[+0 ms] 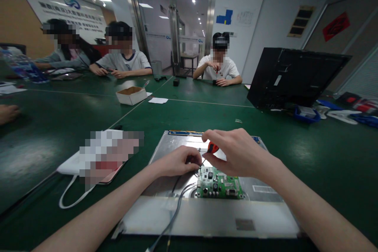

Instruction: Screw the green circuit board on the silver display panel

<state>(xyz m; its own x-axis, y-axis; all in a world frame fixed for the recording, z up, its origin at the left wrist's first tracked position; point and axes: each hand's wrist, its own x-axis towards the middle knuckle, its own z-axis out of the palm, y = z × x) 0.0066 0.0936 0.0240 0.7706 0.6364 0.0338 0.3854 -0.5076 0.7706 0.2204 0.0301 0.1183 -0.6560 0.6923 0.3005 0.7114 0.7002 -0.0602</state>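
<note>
Screwdriver [212, 148] gripped by right hand [239, 152] | shaft slanted down-left to circuit board [220, 185] corner | left hand [178, 160] nearer tip; fingers curled, grip cannot be told

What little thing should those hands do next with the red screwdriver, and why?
Probably give the red screwdriver a small, gentle turn: the right hand holds its handle, and its shaft slants down to the corner of the green circuit board, where the left hand's fingertips are close by. I can't make out a screw there, though.
</note>
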